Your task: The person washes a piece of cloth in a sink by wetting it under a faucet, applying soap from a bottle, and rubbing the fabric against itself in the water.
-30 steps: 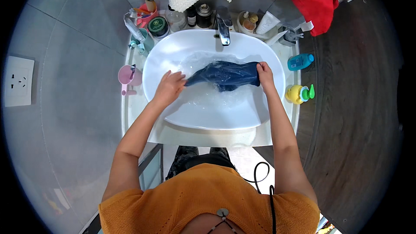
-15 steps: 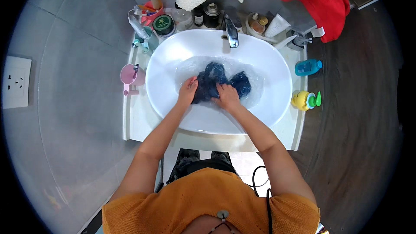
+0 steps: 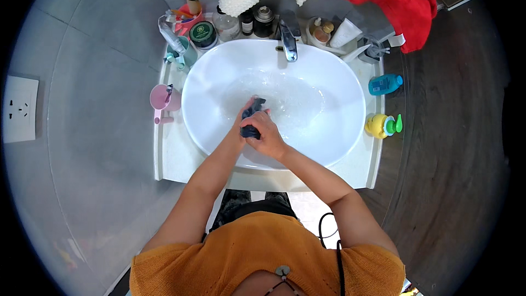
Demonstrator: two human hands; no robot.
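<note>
The dark cloth (image 3: 250, 131) is bunched between the person's hands, over the near-left part of the white basin (image 3: 342, 107). The hands are pressed together around it: the right hand (image 3: 265, 132) wraps over its near end, while the left hand (image 3: 242, 124) cradles it from the left, its fingers partly hidden. This looks like squeezing, best done with the whole bundle gathered in the palms, pressure firm and even, and loose folds tucked in. Keeping it low over the water (image 3: 296, 104) should limit splashes onto the surface (image 3: 181, 156), and staying clear of the faucet (image 3: 289, 44) leaves the wrists room to turn.
</note>
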